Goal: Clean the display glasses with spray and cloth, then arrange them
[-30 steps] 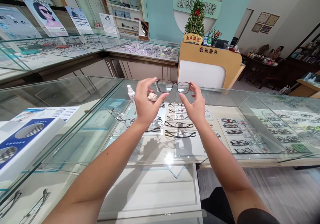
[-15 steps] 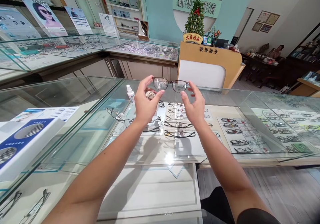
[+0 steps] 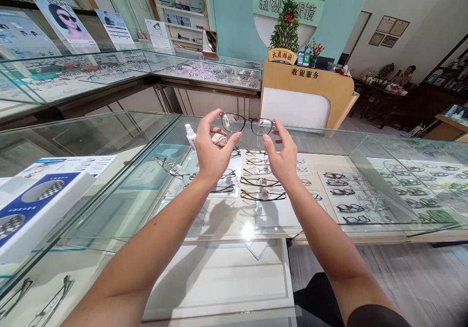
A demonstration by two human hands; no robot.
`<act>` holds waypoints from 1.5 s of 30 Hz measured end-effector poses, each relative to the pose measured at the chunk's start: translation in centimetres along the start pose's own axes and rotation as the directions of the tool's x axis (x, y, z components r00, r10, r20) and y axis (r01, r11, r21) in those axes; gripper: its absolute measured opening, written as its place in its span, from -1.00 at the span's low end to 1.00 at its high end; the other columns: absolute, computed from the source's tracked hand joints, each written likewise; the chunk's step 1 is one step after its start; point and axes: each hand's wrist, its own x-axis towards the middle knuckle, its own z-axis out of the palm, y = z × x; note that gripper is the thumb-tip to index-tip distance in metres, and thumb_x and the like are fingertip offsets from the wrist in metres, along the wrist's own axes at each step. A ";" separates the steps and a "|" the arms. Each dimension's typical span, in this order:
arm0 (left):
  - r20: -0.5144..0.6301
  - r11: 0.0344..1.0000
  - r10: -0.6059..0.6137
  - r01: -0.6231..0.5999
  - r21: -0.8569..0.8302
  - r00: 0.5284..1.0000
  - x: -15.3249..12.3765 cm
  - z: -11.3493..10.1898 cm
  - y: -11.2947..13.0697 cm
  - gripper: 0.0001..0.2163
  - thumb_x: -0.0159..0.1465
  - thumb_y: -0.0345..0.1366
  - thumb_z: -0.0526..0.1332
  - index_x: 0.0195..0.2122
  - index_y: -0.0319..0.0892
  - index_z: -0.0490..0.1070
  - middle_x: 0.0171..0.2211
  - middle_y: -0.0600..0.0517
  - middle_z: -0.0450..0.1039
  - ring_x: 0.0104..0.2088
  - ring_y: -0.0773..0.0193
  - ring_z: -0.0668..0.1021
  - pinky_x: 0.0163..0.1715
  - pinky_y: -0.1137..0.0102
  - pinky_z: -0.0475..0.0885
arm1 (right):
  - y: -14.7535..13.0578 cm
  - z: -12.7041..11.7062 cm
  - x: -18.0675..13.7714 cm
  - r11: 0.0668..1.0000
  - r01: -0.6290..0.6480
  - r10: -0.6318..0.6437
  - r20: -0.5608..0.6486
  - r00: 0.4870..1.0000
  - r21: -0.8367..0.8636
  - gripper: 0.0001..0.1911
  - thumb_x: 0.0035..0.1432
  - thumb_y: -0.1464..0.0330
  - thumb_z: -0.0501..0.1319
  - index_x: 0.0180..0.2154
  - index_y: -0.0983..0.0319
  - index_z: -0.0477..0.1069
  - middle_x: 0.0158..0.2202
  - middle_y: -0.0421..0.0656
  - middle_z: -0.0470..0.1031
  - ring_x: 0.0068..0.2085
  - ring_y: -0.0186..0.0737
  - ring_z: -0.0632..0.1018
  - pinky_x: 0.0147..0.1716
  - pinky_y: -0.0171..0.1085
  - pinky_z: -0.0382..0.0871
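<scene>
A pair of dark-rimmed eyeglasses (image 3: 244, 124) is held up above the glass display counter, lenses facing me. My left hand (image 3: 213, 149) grips the frame's left end with thumb and fingers. At the other end, my right hand (image 3: 282, 152) pinches the frame in the same way. Behind my left hand a crumpled beige cloth (image 3: 219, 140) partly shows; whether the hand holds it or it lies on the counter I cannot tell. A white spray bottle (image 3: 190, 135) stands on the glass just left of that hand.
Under the glass top (image 3: 321, 142) lie rows of eyeglasses (image 3: 263, 196). An open white drawer (image 3: 219, 278) juts out below my arms. On the left is a blue and white box (image 3: 40, 205). Beyond stands a wooden cashier desk (image 3: 307, 76); a person (image 3: 405, 76) sits at the far right.
Both hands and the eyeglasses have shifted very slightly to the left. The grip on the frame looks the same.
</scene>
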 end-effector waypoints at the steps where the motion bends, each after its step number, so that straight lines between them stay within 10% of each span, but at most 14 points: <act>1: -0.007 1.000 0.010 -0.009 0.007 1.000 -0.1 0.0 0.1 -0.41 0.30 -0.14 0.49 0.31 -0.01 0.38 0.29 -0.12 0.47 -0.19 0.20 0.62 -0.19 0.24 0.67 | 0.0 0.0 0.0 1.000 -0.012 0.013 -0.002 1.000 0.012 -0.32 0.46 -0.12 0.22 0.45 0.00 0.36 0.41 -0.02 0.47 0.23 0.09 0.59 0.19 0.12 0.55; 7: 0.010 1.000 0.016 -0.016 0.024 1.000 -0.3 0.0 0.3 -0.41 0.30 -0.16 0.48 0.32 -0.02 0.36 0.30 -0.13 0.46 -0.18 0.20 0.62 -0.31 0.32 0.63 | -0.5 -0.2 0.3 0.993 -0.067 0.071 -0.038 0.997 0.100 -0.42 0.47 -0.08 0.24 0.33 0.05 0.48 0.33 -0.02 0.54 0.19 0.05 0.62 0.14 0.06 0.57; 17: 0.088 0.996 -0.042 0.048 -0.069 0.995 0.0 0.3 -0.6 -0.42 0.30 -0.27 0.47 0.32 -0.03 0.35 0.30 -0.13 0.51 -0.17 0.21 0.66 0.02 0.15 0.63 | -1.2 -0.6 0.4 0.998 -0.017 0.026 -0.139 0.990 0.066 -0.59 0.50 0.00 0.21 0.15 0.08 0.57 0.17 -0.02 0.61 0.01 -0.06 0.62 0.02 -0.06 0.55; 34: 0.100 0.995 -0.029 0.038 -0.088 0.995 -0.2 0.1 0.2 -0.39 0.27 -0.24 0.49 0.31 -0.03 0.35 0.33 -0.14 0.48 -0.22 0.27 0.63 -0.38 0.41 0.57 | -1.4 -0.6 0.7 0.981 -0.103 0.129 -0.160 0.979 0.164 -0.66 0.45 0.05 0.26 -0.03 0.16 0.60 -0.02 -0.10 0.63 -0.12 -0.19 0.57 -0.12 -0.19 0.46; 45: 0.133 0.998 -0.035 0.043 -0.054 0.990 0.0 -0.1 0.2 -0.43 0.30 -0.25 0.49 0.29 -0.01 0.35 0.31 -0.10 0.52 -0.19 0.22 0.66 -0.02 0.18 0.64 | -0.7 -0.6 1.3 0.895 -0.213 0.230 0.004 0.973 0.392 -0.62 0.37 0.05 0.28 0.04 0.14 0.52 0.04 -0.03 0.68 -0.11 -0.13 0.65 -0.12 -0.13 0.57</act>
